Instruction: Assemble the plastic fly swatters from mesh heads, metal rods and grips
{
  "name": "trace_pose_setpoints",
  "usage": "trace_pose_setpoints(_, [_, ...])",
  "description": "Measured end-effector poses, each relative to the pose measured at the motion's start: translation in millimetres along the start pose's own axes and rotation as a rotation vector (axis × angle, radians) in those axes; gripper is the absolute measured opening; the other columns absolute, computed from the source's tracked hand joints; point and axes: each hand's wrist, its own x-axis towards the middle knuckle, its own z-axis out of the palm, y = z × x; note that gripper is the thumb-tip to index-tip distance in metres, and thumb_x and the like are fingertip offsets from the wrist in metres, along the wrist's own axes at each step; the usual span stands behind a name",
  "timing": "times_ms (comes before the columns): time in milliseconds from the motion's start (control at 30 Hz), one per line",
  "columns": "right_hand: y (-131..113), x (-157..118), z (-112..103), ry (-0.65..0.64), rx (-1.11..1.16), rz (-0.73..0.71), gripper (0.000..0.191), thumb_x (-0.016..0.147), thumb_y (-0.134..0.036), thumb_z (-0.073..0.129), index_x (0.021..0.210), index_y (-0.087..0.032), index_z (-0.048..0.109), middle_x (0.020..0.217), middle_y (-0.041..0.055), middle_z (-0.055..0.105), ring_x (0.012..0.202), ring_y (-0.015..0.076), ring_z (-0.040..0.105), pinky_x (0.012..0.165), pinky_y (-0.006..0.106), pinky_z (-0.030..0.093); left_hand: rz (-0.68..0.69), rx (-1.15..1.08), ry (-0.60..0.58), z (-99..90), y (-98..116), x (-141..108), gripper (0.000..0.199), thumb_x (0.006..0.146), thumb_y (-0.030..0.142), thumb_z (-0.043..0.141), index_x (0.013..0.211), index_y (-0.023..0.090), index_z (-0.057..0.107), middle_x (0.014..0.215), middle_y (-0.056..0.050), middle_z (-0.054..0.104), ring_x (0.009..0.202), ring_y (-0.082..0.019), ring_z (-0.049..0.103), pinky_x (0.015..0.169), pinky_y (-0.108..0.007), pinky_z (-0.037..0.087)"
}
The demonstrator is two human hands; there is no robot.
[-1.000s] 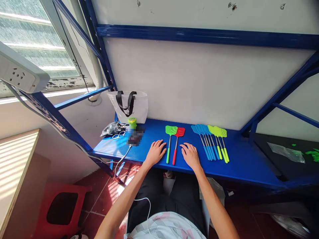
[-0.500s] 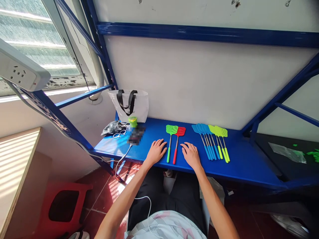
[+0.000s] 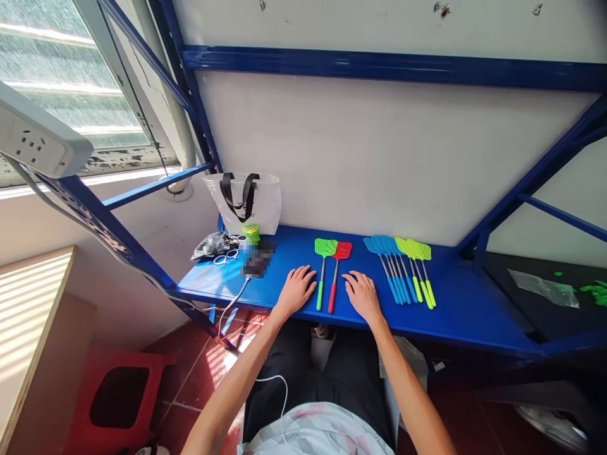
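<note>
My left hand (image 3: 296, 289) rests flat on the blue shelf table (image 3: 465, 297), fingers spread, holding nothing. Just right of it lies a green fly swatter (image 3: 320, 294), its head partly over that of a red fly swatter (image 3: 332, 297). Beyond the red one, my right hand (image 3: 363, 296) also lies open on the tabletop, touching neither swatter. Further right is a row of several blue fly swatters (image 3: 398, 287) with overlapping heads. Several yellow-green fly swatters (image 3: 424, 287) continue that row, handles toward me.
At the back left stands a white tote bag (image 3: 263, 202) with black handles. Before it are a green tub (image 3: 251, 234), scissors (image 3: 226, 256), a crumpled silvery bag (image 3: 213, 245) and a blurred dark object (image 3: 258, 260) on a white cable (image 3: 239, 294). Blue metal posts (image 3: 535, 167) frame the table.
Both hands and all the swatters stay in place on the table. Only the camera view has shifted very slightly.
</note>
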Motion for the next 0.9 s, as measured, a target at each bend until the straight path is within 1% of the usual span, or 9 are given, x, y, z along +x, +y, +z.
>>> trace_pose_setpoints(133, [-2, 0, -1, 0.003, -0.008, -0.003, 0.048, 0.117, -0.033, 0.038, 0.142, -0.030, 0.078, 0.147, 0.0122, 0.074, 0.137, 0.0316, 0.067, 0.114, 0.051, 0.053, -0.007, -0.044, -0.009, -8.2, 0, 2, 0.049, 0.120, 0.040, 0.040, 0.162, 0.030, 0.063, 0.171, -0.010, 0.059, 0.162, -0.034, 0.050, 0.135, -0.060, 0.036])
trace_pose_setpoints(233, [-2, 0, -2, 0.003, -0.006, -0.002, 0.048, 0.117, -0.033, 0.038, 0.142, -0.029, 0.078, 0.148, 0.0120, 0.074, 0.138, 0.0314, 0.066, 0.115, 0.051, 0.052, -0.013, -0.183, -0.016, -19.1, 8, 3, 0.052, 0.122, 0.036, 0.030, 0.162, 0.036, 0.063, 0.167, -0.005, 0.064, 0.156, -0.029, 0.057, 0.133, -0.054, 0.041])
trace_pose_setpoints(300, [-1, 0, -1, 0.006, -0.007, -0.001, 0.047, 0.118, -0.033, 0.038, 0.142, -0.029, 0.078, 0.148, 0.0125, 0.074, 0.137, 0.0317, 0.066, 0.114, 0.052, 0.052, -0.024, -0.260, -0.010, -21.8, 20, 2, 0.052, 0.123, 0.044, 0.030, 0.158, 0.037, 0.067, 0.165, -0.005, 0.066, 0.151, -0.026, 0.061, 0.129, -0.049, 0.047])
trace_pose_setpoints(333, [-1, 0, -1, 0.008, -0.009, -0.002, 0.047, 0.118, -0.033, 0.038, 0.142, -0.029, 0.078, 0.148, 0.0128, 0.074, 0.137, 0.0318, 0.067, 0.114, 0.052, 0.052, -0.025, -0.265, -0.007, -20.4, 28, 1, 0.051, 0.122, 0.050, 0.034, 0.157, 0.037, 0.069, 0.165, -0.006, 0.065, 0.152, -0.027, 0.061, 0.128, -0.049, 0.048])
trace_pose_setpoints(400, [0, 0, 0, 0.012, -0.014, -0.008, 0.047, 0.117, -0.033, 0.039, 0.143, -0.028, 0.078, 0.148, 0.0134, 0.074, 0.137, 0.0319, 0.067, 0.114, 0.052, 0.052, -0.002, -0.204, -0.015, -12.6, 43, -3, 0.053, 0.119, 0.062, 0.042, 0.159, 0.038, 0.067, 0.170, -0.007, 0.061, 0.158, -0.033, 0.054, 0.132, -0.057, 0.044])
trace_pose_setpoints(500, [0, 0, 0, 0.013, -0.023, -0.018, 0.046, 0.117, -0.032, 0.040, 0.143, -0.029, 0.078, 0.148, 0.0133, 0.074, 0.137, 0.0314, 0.066, 0.115, 0.051, 0.051, 0.017, -0.091, -0.031, 3.0, 60, -10, 0.060, 0.116, 0.066, 0.047, 0.167, 0.038, 0.060, 0.178, -0.010, 0.051, 0.167, -0.040, 0.042, 0.137, -0.071, 0.030])
trace_pose_setpoints(600, [-1, 0, 1, 0.015, -0.019, -0.018, 0.046, 0.117, -0.032, 0.040, 0.143, -0.028, 0.078, 0.147, 0.0133, 0.074, 0.136, 0.0316, 0.066, 0.114, 0.051, 0.051, 0.010, -0.069, -0.042, 9.3, 62, -13, 0.058, 0.116, 0.066, 0.049, 0.161, 0.034, 0.065, 0.178, -0.011, 0.051, 0.167, -0.041, 0.043, 0.137, -0.071, 0.031])
trace_pose_setpoints(733, [1, 1, 1, 0.022, -0.002, -0.013, 0.046, 0.117, -0.033, 0.039, 0.142, -0.029, 0.078, 0.147, 0.0134, 0.075, 0.136, 0.0322, 0.067, 0.114, 0.052, 0.051, 0.016, -0.071, -0.065, 3.4, 58, -13, 0.050, 0.115, 0.062, 0.055, 0.148, 0.030, 0.074, 0.175, -0.011, 0.056, 0.164, -0.040, 0.048, 0.135, -0.069, 0.036])
trace_pose_setpoints(900, [-2, -2, 8, 0.025, -0.015, 0.003, 0.048, 0.117, -0.033, 0.037, 0.144, -0.027, 0.077, 0.149, 0.0143, 0.074, 0.139, 0.0332, 0.066, 0.116, 0.054, 0.052, 0.024, -0.095, -0.086, 0.0, 61, -13, 0.054, 0.116, 0.060, 0.052, 0.161, 0.031, 0.062, 0.177, -0.010, 0.054, 0.166, -0.041, 0.045, 0.135, -0.073, 0.033])
